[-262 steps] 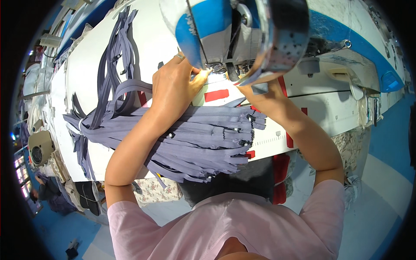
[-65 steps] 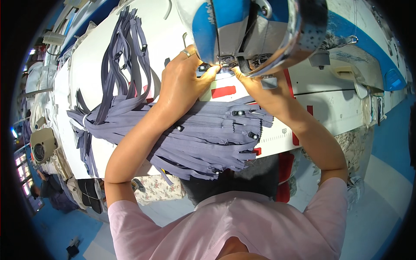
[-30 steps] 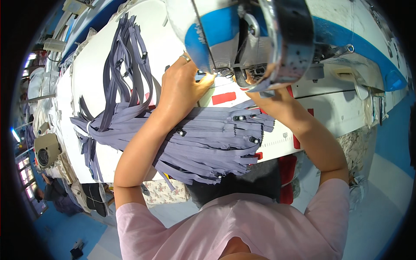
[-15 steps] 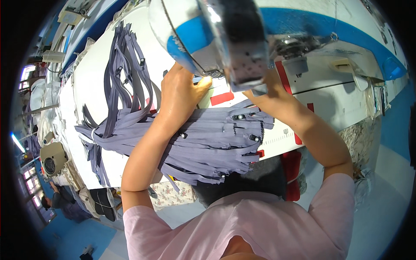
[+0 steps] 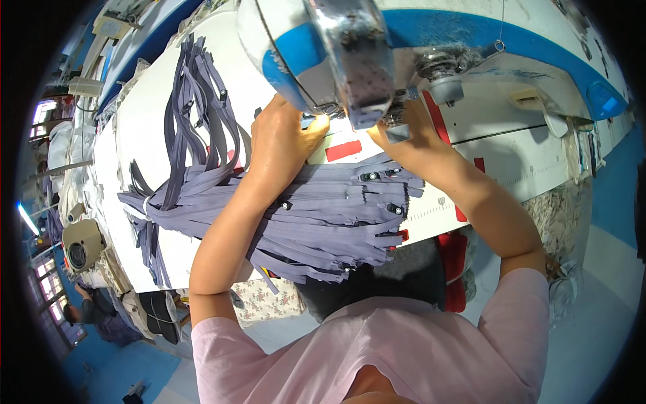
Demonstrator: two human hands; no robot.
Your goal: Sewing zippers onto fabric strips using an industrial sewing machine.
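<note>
My left hand (image 5: 286,138) lies beside the head of a white and blue sewing machine (image 5: 404,37), thumb and fingers pinched together. A grey-blue zipper seems to be under its fingers, with a dark end showing past the knuckles; most of it is hidden. My right hand (image 5: 417,138) is bent in at the other side of the needle area, partly behind the machine's metal front (image 5: 353,60); what its fingers hold is hidden. Below my wrists, a tied bundle of grey-purple zippers (image 5: 323,209) with black sliders lies across the table, partly under my left forearm.
More grey-purple zippers (image 5: 192,121) stretch toward the far left of the white table (image 5: 141,121). Red tape patches (image 5: 343,150) and a printed ruler scale mark the tabletop. Floral fabric (image 5: 269,301) hangs below the near edge. A person (image 5: 111,316) is at the far left.
The view has shifted slightly, so the machine head sits a little further left and higher. My right hand has moved slightly left; my left hand stays beside the machine.
</note>
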